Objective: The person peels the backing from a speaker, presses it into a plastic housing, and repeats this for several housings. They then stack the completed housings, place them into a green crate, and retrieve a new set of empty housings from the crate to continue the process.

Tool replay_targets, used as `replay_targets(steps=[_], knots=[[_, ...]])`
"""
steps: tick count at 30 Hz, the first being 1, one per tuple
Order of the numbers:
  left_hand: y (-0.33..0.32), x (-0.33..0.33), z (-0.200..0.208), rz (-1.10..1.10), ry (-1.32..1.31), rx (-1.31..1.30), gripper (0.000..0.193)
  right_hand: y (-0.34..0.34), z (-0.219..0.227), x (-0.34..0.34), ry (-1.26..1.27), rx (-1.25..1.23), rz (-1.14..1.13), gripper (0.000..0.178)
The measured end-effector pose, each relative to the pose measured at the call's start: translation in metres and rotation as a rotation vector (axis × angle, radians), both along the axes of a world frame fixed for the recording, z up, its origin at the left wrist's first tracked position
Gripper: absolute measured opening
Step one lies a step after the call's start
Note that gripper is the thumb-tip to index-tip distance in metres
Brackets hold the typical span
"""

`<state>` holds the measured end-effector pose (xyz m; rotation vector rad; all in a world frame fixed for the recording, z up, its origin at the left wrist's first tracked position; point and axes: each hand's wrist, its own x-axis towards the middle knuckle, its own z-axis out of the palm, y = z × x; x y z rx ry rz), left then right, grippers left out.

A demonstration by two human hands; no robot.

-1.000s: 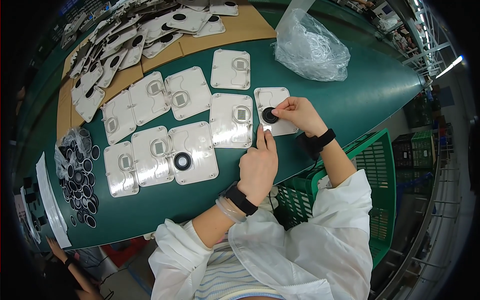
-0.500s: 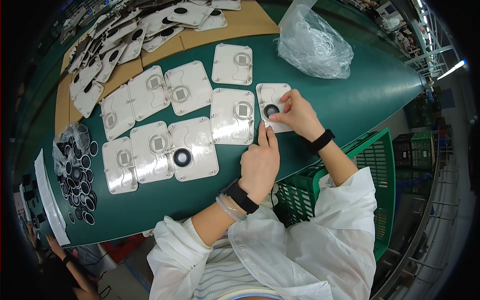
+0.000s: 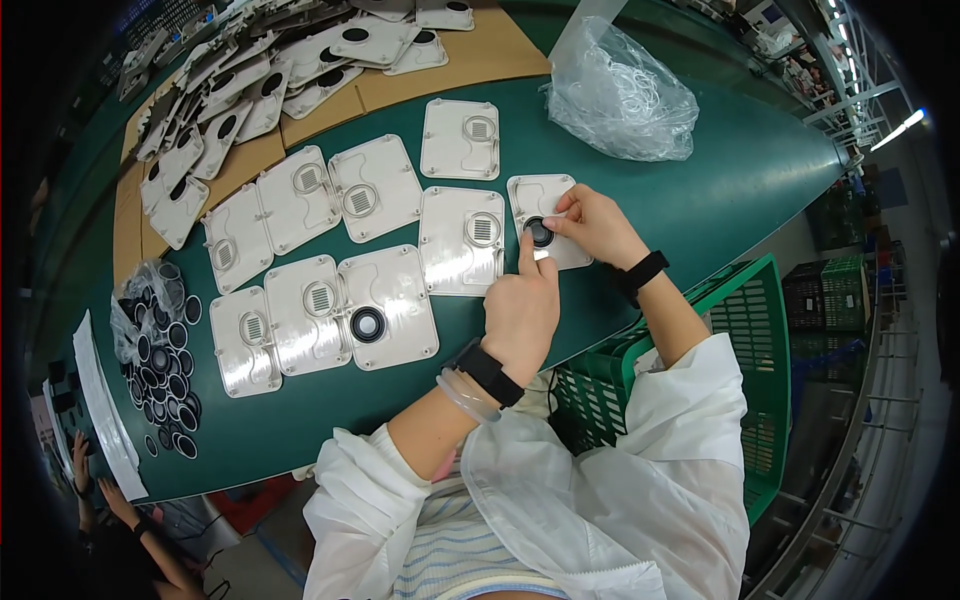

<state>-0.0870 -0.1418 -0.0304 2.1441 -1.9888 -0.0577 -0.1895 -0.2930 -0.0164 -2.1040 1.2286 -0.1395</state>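
Note:
On the right of the group of panels, a white plastic panel [image 3: 577, 250] lies under both my hands. A round black speaker-like disc [image 3: 540, 233] sits in its lower half. My left hand [image 3: 522, 315] holds nothing; its index finger is stretched out and its tip touches the disc's left edge. My right hand [image 3: 600, 228] is bent over the panel, thumb at the disc's upper right edge and the other fingers curled close to it. Another such disc [image 3: 368, 324] is set in a panel [image 3: 390, 347] to the left. Other panels, such as one nearby [image 3: 461, 262], show bare round grilles.
Loose black discs [image 3: 165, 390] are heaped at the left beside a plastic bag. Many panels [image 3: 375, 40] are piled on cardboard at the back. A clear bag [image 3: 625, 95] lies back right. A green crate [image 3: 745, 310] stands at my right. Another person's hands [image 3: 118, 500] show lower left.
My left index finger has moved up from the panel's lower edge onto the disc. My right thumb has shifted up to the disc's upper right edge. The view has shifted slightly.

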Motion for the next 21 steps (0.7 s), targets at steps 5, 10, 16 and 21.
replay_targets(steps=[5,10,16,21], knots=[[-0.007,0.003,-0.001,-0.028,0.046,-0.018,0.014,0.000,-0.008,0.000,0.001,-0.109,0.009,0.038],[-0.010,0.008,-0.017,0.144,0.315,-0.116,0.018,-0.003,-0.017,0.024,0.112,-0.337,0.024,0.051],[0.036,0.021,0.019,-0.058,0.866,-0.299,0.022,-0.012,-0.039,-0.004,-0.014,-0.349,0.016,0.047],[0.064,0.066,0.019,0.055,1.146,-0.359,0.048,0.043,0.015,0.028,-0.366,-0.201,0.038,0.021]])
